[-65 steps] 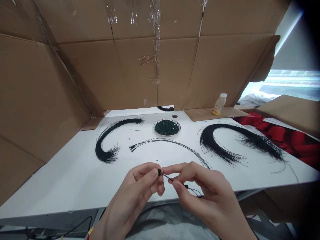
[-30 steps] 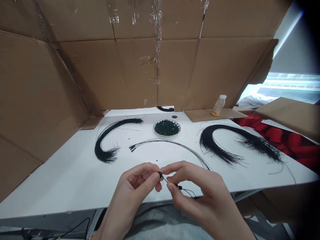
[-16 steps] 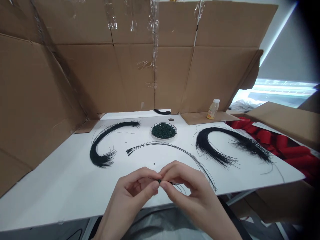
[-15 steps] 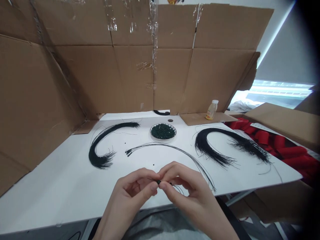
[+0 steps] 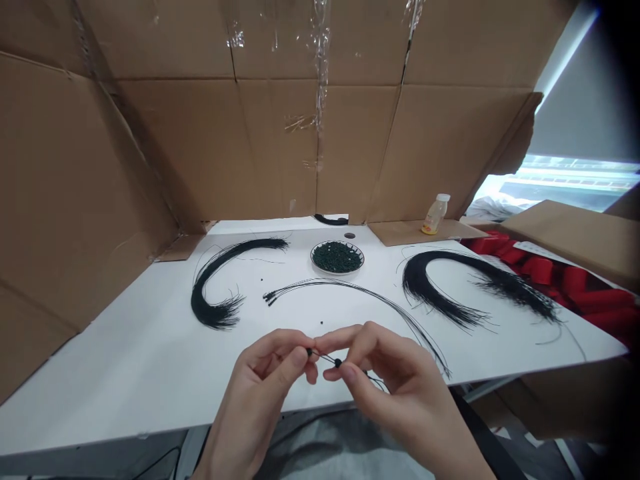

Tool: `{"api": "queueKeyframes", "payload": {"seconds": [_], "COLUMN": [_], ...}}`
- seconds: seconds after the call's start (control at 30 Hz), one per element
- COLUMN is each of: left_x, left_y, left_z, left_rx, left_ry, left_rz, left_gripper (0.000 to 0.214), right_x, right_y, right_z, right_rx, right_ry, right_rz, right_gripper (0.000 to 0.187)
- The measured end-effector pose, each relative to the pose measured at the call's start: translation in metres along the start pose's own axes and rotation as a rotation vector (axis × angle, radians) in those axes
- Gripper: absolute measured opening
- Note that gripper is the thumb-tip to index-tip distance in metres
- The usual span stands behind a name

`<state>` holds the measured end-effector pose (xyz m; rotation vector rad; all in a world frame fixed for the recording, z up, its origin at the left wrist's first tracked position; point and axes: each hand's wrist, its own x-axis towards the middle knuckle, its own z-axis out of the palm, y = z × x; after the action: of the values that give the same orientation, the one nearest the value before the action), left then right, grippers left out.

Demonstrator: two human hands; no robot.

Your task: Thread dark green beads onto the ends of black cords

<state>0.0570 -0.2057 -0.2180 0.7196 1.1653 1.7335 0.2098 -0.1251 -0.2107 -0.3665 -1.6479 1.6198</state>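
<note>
Left hand (image 5: 260, 387) and right hand (image 5: 395, 390) both pinched narrow, close together but not touching, holding a thin black cord (image 5: 324, 356) with a small dark bead (image 5: 338, 363) on it, just over the front edge of the white worktop (image 5: 125, 380). Loose cords (image 5: 350, 285) lie just ahead, black cord bundles (image 5: 213, 300) either side, bead dish (image 5: 337, 257) beyond.

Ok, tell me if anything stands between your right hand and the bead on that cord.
Nothing visible does: the round black bead on the thin black cord sits right at the fingers of the right hand, with nothing else between them.
</note>
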Motion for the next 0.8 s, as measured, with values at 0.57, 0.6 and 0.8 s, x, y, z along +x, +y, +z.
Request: {"api": "queueKeyframes", "payload": {"seconds": [0.57,0.6,0.8], "left_x": [-0.007,-0.007,-0.006], "left_y": [0.01,0.009,0.006], "left_z": [0.006,0.007,0.004], "left_rx": [-0.235,-0.235,-0.202], "left_ry": [-0.081,-0.079,-0.08], "left_rz": [-0.049,-0.047,-0.023], "left_gripper": [0.013,0.013,0.011], "right_x": [-0.003,-0.003,-0.002], "right_y": [-0.004,-0.004,-0.007], "right_z": [0.01,0.01,0.009], "right_rx": [-0.059,-0.06,-0.115], "right_ry": [0.045,0.046,0.041], "right_rz": [-0.062,-0.062,-0.109], "right_gripper": [0.015,0.015,0.015]}}
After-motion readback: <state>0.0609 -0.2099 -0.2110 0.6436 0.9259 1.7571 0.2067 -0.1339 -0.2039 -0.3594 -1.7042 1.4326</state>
